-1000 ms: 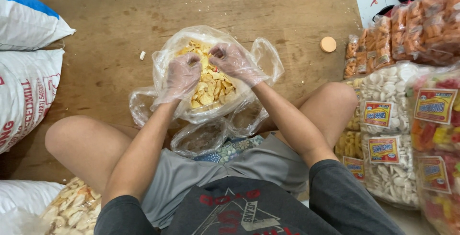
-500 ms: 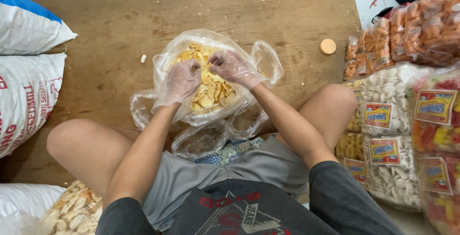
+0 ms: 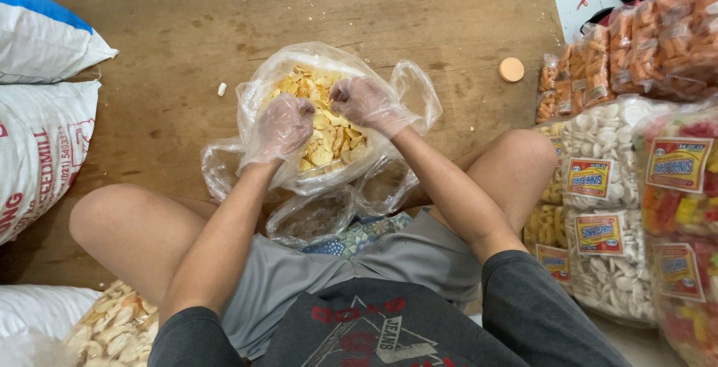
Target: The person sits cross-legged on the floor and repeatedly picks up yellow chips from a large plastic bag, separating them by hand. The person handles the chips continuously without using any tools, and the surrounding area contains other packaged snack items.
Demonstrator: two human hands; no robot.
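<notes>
A clear plastic bag [image 3: 258, 90] full of yellow chips [image 3: 333, 142] lies on the wooden board in front of my crossed legs. Both my hands wear thin clear plastic gloves. My left hand [image 3: 283, 126] is closed in a fist over the chips at the bag's left side, gripping the bag's film. My right hand [image 3: 366, 104] is also fisted, just to the right and slightly farther, pinching the bag's upper edge. The two fists nearly touch above the chips. Further empty-looking clear bags [image 3: 314, 217] lie crumpled under the full one, near my lap.
The wooden board [image 3: 164, 53] carries crumbs and a small round orange lid [image 3: 511, 69]. White woven sacks [image 3: 37, 90] lie at the left. Packed snack bags with red and yellow labels [image 3: 636, 187] stack at the right. An open bag of pale chips [image 3: 112, 329] sits bottom left.
Both fists have drawn slightly closer together and toward me over the chips, gathering the bag's film. The bag itself stays in place.
</notes>
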